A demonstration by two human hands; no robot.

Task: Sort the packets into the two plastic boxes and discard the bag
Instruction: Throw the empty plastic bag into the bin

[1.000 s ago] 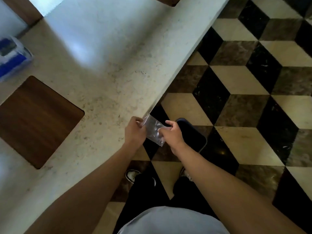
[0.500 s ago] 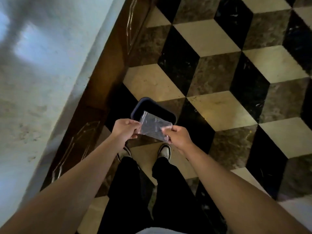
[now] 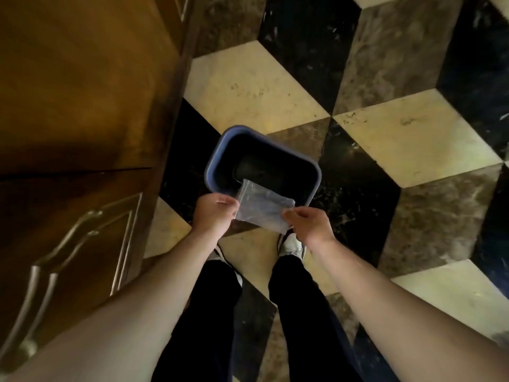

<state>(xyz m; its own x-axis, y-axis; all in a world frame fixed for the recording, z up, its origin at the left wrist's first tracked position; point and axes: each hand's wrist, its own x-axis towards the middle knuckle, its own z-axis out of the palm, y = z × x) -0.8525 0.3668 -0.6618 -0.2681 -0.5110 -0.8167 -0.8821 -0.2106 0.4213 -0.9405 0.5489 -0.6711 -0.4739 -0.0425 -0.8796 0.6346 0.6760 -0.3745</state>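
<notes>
Two hands (image 3: 214, 213) holding clear bag (image 3: 261, 209), over dark bin (image 3: 217, 150)

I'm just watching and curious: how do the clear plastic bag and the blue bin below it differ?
The bag is thin, see-through and crinkled; the bin is opaque, with a blue rim and a dark inside. The bag is held up, pinched at either end by the left hand and the right hand; the bin stands on the tiled floor, touched by neither. The bag is flat and much smaller; the bin is deep and open-topped. Both are roughly rectangular.
</notes>
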